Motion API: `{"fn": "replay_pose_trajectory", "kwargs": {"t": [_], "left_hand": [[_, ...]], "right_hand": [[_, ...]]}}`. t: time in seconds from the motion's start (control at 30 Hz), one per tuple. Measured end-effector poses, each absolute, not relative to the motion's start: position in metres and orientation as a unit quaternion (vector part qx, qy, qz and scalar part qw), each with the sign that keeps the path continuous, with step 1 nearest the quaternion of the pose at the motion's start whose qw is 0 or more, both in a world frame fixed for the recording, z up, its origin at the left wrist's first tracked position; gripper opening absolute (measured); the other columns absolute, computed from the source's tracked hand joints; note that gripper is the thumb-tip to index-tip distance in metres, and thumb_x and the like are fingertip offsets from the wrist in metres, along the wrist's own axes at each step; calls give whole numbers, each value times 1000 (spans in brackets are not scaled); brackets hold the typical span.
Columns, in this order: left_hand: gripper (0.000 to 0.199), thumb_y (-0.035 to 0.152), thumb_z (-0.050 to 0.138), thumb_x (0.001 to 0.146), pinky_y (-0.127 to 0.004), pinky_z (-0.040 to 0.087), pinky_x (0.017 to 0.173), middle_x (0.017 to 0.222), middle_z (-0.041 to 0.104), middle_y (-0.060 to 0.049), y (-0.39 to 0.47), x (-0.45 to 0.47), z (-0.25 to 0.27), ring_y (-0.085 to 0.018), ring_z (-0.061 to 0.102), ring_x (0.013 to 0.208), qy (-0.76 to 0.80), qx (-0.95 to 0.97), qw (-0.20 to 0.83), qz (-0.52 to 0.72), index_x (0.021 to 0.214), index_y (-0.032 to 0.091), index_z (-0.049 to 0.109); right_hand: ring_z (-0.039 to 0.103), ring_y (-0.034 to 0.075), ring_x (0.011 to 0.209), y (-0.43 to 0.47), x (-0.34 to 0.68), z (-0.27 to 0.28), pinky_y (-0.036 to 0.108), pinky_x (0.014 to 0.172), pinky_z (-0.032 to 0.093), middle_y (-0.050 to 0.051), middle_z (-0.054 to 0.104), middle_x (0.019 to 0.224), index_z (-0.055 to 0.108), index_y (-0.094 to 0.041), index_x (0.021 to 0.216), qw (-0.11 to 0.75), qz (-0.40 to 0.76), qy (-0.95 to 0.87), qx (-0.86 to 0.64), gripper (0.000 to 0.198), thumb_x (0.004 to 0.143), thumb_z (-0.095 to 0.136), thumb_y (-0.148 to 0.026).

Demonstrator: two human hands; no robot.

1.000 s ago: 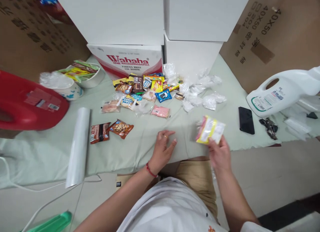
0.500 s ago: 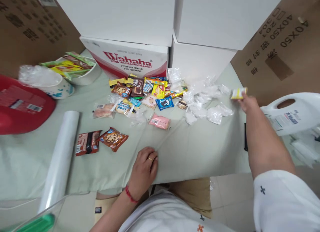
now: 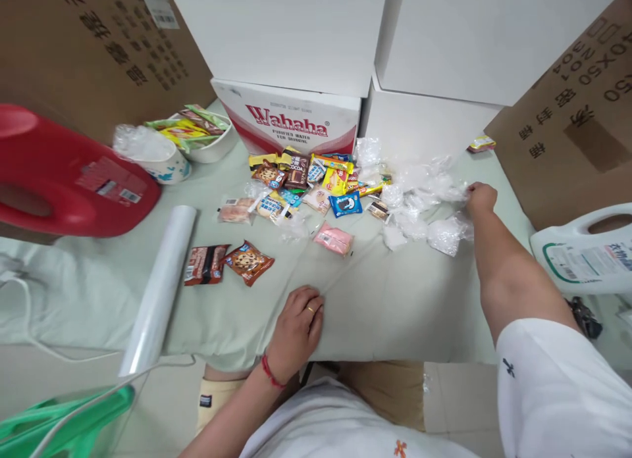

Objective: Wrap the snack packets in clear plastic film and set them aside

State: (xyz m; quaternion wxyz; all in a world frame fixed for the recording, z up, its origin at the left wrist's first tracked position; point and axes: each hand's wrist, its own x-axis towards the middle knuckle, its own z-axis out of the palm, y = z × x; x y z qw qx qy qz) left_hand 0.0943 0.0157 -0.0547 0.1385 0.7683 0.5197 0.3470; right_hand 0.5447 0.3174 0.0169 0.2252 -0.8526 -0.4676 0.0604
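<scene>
My left hand (image 3: 297, 330) rests on the table's front part, fingers lying loosely on the cloth with nothing in them. My right hand (image 3: 482, 199) is at the right end of a heap of clear plastic wrappers (image 3: 419, 181), its fingers closed on the edge of one. Behind it, against the brown carton, lies a small yellow and pink snack packet (image 3: 481, 143). Left of the wrappers is a pile of snack packets (image 3: 316, 175). A pink packet (image 3: 334, 238) lies in front of that pile. Two brown packets, one a cookie packet (image 3: 249, 262), sit farther left.
White boxes, one a Wahaha carton (image 3: 291, 119), stand along the back. A red jug (image 3: 64, 181), a paper cup (image 3: 165, 165), a white bowl (image 3: 214, 149) of packets and a plastic roll (image 3: 160, 293) are at left. A white jug (image 3: 582, 247) stands at right.
My right hand has let go of the yellow packet, which now lies at the back right, and has moved to the wrappers. My left hand stays put. The view has shifted left.
</scene>
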Motion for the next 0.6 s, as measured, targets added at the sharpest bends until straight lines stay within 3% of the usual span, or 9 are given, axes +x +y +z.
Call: {"fn": "replay_pose_trajectory", "kwargs": {"t": [0.13, 0.2, 0.3, 0.4, 0.5, 0.6], "left_hand": [[16, 17, 53, 99, -41, 56, 92, 103, 70, -8, 14, 91, -54, -23, 64, 103, 523, 743, 169, 381, 103, 23, 67], [14, 23, 53, 100, -39, 56, 88, 99, 70, -7, 13, 92, -49, -22, 65, 98, 537, 710, 205, 406, 100, 23, 68], [20, 34, 52, 102, -33, 56, 75, 90, 68, -5, 13, 103, -39, -18, 65, 83, 565, 626, 316, 435, 96, 22, 66], [36, 51, 59, 97, -26, 53, 57, 106, 67, -8, 20, 124, -31, -16, 66, 76, 549, 502, 493, 452, 116, 21, 60], [73, 56, 79, 77, -25, 55, 55, 127, 62, -13, 35, 143, -31, -21, 69, 93, 528, 395, 599, 453, 133, 22, 49], [57, 50, 87, 67, -24, 53, 57, 96, 69, -6, 50, 148, -38, -17, 65, 79, 540, 345, 619, 454, 107, 16, 63]], "right_hand": [[56, 8, 72, 287, 530, 19, 27, 65, 38, 28, 68, 115, 60, 8, 127, 371, 31, -398, -839, 42, 94, 39, -9], [53, 7, 65, 254, 507, 16, 25, 58, 38, 21, 68, 111, 55, 4, 134, 444, 25, -384, -809, 44, 98, 37, -16], [49, 9, 57, 180, 441, 6, 24, 56, 40, 4, 67, 84, 69, -11, 114, 559, 114, -431, -699, 28, 96, 54, -26], [59, 14, 68, 100, 361, -9, 27, 66, 47, 2, 70, 81, 76, -21, 88, 532, 227, -507, -639, 11, 86, 72, -32], [61, 17, 72, 52, 306, -23, 29, 68, 48, 2, 71, 82, 77, -25, 85, 500, 323, -529, -606, 12, 86, 74, -37], [54, 14, 60, 44, 294, -32, 26, 55, 44, -2, 64, 68, 72, -24, 86, 535, 425, -421, -597, 18, 82, 76, -41]]}}
